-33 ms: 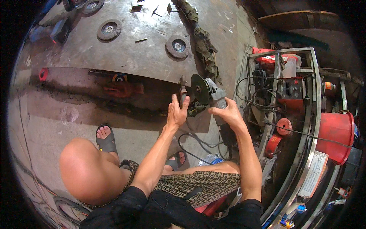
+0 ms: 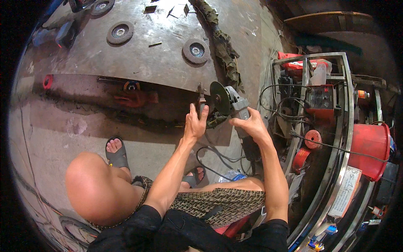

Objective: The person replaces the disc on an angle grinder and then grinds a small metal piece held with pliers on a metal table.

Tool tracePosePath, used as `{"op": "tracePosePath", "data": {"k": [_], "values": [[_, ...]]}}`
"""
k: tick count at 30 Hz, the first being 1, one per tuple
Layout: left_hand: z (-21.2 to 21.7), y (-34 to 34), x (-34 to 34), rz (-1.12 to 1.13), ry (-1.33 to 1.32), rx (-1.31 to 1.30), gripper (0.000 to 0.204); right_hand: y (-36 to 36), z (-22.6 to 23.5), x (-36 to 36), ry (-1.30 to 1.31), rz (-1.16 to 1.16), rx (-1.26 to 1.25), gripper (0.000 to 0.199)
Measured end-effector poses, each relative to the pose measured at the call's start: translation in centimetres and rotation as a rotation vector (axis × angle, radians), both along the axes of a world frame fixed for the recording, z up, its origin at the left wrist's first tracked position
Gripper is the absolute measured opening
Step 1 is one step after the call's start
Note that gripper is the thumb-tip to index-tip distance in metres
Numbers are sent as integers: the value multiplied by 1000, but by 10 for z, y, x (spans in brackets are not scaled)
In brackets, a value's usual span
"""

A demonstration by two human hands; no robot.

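Observation:
My right hand (image 2: 250, 128) is wrapped round the grey body of an angle grinder (image 2: 240, 107), with a thin dark disc (image 2: 220, 99) at its head facing left. My left hand (image 2: 196, 124) has its fingers closed round a slim metal piece (image 2: 202, 93) with a wider top end. That piece stands upright just left of the disc, with a small gap between them. Fingers hide its lower part, so I cannot tell its exact kind. Both hands are at the near edge of a metal-topped table (image 2: 161, 63).
Several flap discs (image 2: 196, 51) lie on the tabletop with small metal scraps (image 2: 155, 44). Crumpled dark material (image 2: 226, 54) runs along its right side. Below are a reddish glove (image 2: 135, 99) and cables (image 2: 222, 157). On the right, a metal rack (image 2: 345, 84) stands beside a red bucket (image 2: 369, 151) and a red machine (image 2: 322, 101).

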State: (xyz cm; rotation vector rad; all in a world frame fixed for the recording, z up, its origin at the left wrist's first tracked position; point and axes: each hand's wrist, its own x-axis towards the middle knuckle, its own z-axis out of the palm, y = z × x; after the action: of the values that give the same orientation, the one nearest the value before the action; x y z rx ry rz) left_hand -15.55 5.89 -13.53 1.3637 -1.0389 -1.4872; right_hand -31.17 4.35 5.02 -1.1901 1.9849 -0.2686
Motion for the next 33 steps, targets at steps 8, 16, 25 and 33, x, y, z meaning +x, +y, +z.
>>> {"op": "tracePosePath", "data": {"k": [8, 16, 25, 33], "values": [[14, -2, -1, 12, 73, -42, 55, -1, 2, 8, -49, -2, -2, 40], [17, -4, 0, -45, -145, -52, 57, 1, -4, 1, 42, 25, 17, 41], [22, -4, 0, -32, -190, -61, 62, 2, -6, 2, 28, 33, -22, 43], [28, -4, 4, -38, -194, -46, 61, 0, -3, 4, 30, 29, 0, 44]]}}
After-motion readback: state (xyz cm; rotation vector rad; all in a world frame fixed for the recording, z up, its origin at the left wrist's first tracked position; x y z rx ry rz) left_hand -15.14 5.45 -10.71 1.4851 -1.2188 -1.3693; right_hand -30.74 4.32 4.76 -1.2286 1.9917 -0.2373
